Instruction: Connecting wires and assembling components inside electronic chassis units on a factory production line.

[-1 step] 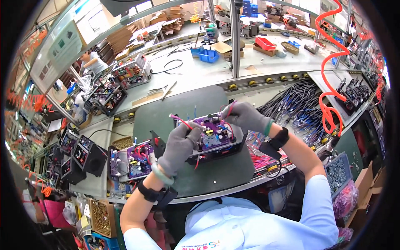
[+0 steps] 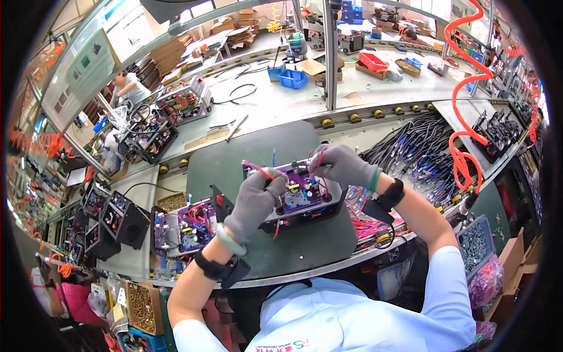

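A purple circuit board (image 2: pixel 303 186) in a black housing (image 2: pixel 311 216) stands on the dark green mat (image 2: pixel 234 149) in front of me. Both my hands wear grey gloves. At the board's left side, my left hand (image 2: pixel 257 196) is closed round a red wire (image 2: pixel 258 169), whose pinkish end sticks out past the fingers. Over the far right corner, my right hand (image 2: pixel 342 165) pinches another thin red wire (image 2: pixel 319 158); its fingertips partly hide it. A blue wire (image 2: pixel 274 156) rises from the far edge of the board. Yellow and white parts show between my hands.
Another purple board unit (image 2: pixel 196 227) lies left of the mat, with black housings (image 2: pixel 123 220) beyond. A heap of black cables (image 2: pixel 404 144) and pink-red wires (image 2: pixel 375 226) lie to the right. An orange coiled hose (image 2: pixel 463 105) hangs there. A person (image 2: pixel 130 88) works at the far left.
My right hand has shifted slightly left and down with the wire in its pinch. My left hand stays nearly in place, still on its red wire.
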`<action>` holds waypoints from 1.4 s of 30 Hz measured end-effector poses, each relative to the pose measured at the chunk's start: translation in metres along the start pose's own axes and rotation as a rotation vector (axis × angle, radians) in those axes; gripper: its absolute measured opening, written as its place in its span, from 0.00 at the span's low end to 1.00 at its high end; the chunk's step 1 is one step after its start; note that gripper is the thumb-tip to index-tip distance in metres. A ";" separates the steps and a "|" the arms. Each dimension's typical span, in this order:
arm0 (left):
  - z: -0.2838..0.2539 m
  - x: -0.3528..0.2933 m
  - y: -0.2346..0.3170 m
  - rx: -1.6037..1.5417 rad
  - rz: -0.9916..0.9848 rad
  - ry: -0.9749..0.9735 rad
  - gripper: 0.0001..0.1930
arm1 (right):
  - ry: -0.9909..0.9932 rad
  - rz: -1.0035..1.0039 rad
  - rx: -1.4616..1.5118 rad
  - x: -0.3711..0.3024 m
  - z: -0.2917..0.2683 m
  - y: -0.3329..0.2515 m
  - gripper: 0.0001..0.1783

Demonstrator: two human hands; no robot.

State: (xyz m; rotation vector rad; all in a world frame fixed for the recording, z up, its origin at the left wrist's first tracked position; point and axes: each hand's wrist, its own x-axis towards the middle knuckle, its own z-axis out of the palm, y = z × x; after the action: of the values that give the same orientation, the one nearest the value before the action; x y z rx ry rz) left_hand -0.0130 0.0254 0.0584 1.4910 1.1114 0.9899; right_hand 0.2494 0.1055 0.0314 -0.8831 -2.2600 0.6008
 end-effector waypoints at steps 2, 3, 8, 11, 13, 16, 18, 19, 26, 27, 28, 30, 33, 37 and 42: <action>0.007 0.033 -0.013 0.181 0.058 -0.011 0.07 | -0.024 0.044 -0.135 0.009 0.001 0.003 0.07; 0.010 0.047 -0.020 0.210 0.046 -0.011 0.06 | -0.060 0.070 -0.152 0.014 0.001 0.004 0.08; 0.015 0.082 -0.042 0.372 -0.069 -0.143 0.06 | -0.114 0.093 -0.296 0.019 0.002 0.011 0.04; 0.016 0.086 -0.045 0.398 -0.162 -0.208 0.07 | -0.091 0.090 -0.318 0.017 0.002 0.012 0.05; 0.016 0.085 -0.046 0.355 -0.150 -0.206 0.07 | -0.086 0.122 -0.316 0.016 0.003 0.007 0.06; 0.016 0.084 -0.046 0.369 -0.145 -0.219 0.06 | -0.023 0.133 -0.390 0.012 0.006 -0.006 0.06; 0.015 0.085 -0.047 0.408 -0.138 -0.237 0.06 | -0.077 0.000 -0.579 0.009 0.014 -0.015 0.05; 0.014 0.086 -0.048 0.435 -0.131 -0.245 0.07 | -0.089 -0.052 -0.624 0.008 0.014 -0.017 0.05; 0.010 0.090 -0.052 0.423 -0.092 -0.317 0.08 | -0.046 -0.098 -0.620 0.002 0.015 0.004 0.07; 0.010 0.091 -0.052 0.431 -0.049 -0.305 0.07 | -0.017 -0.125 -0.554 0.001 0.015 0.007 0.07; 0.010 0.091 -0.051 0.481 -0.038 -0.294 0.07 | 0.012 -0.137 -0.534 0.002 0.015 0.009 0.08; 0.012 0.089 -0.049 0.521 -0.036 -0.281 0.07 | 0.033 -0.152 -0.483 0.001 0.017 0.009 0.09; 0.012 0.089 -0.044 0.542 -0.036 -0.269 0.07 | -0.053 -0.128 -0.495 0.005 0.016 0.005 0.08; 0.012 0.090 -0.042 0.581 -0.049 -0.283 0.07 | -0.095 -0.214 -0.535 0.010 0.013 0.002 0.09; 0.012 0.091 -0.044 0.586 -0.028 -0.264 0.08 | -0.121 -0.203 -0.521 0.010 0.012 0.004 0.10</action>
State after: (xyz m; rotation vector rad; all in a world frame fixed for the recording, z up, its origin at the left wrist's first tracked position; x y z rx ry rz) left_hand 0.0133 0.1144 0.0174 1.9947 1.2826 0.4351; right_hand 0.2373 0.1129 0.0244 -0.8536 -2.6275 -0.0370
